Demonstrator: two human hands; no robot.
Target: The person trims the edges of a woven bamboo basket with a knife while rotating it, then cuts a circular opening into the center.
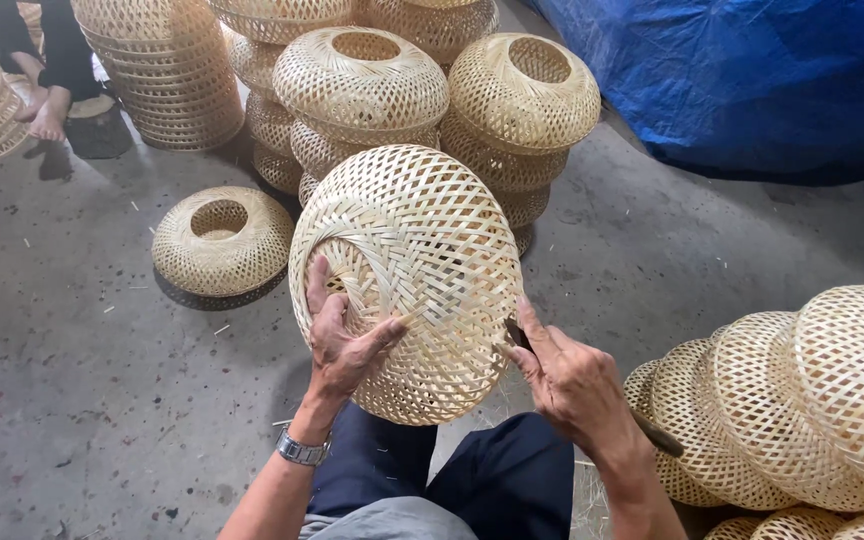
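Note:
A round woven bamboo shade (pixel 412 270) stands tilted on my lap, its closed woven face toward me. My left hand (pixel 344 340) presses against its left side with fingers spread over the weave. My right hand (pixel 570 378) is at its lower right edge and grips a dark-handled knife (pixel 652 432), whose blade touches the shade's rim near my thumb. A metal watch (pixel 302 450) sits on my left wrist. My knees in dark trousers (pixel 472 480) are below.
Stacks of similar woven shades (pixel 362 85) stand behind on the concrete floor, one lone shade (pixel 220 240) at left. A row of finished shades (pixel 792 400) leans at right. A blue tarp (pixel 752 80) covers the back right. Another person's bare feet (pixel 47 115) show top left.

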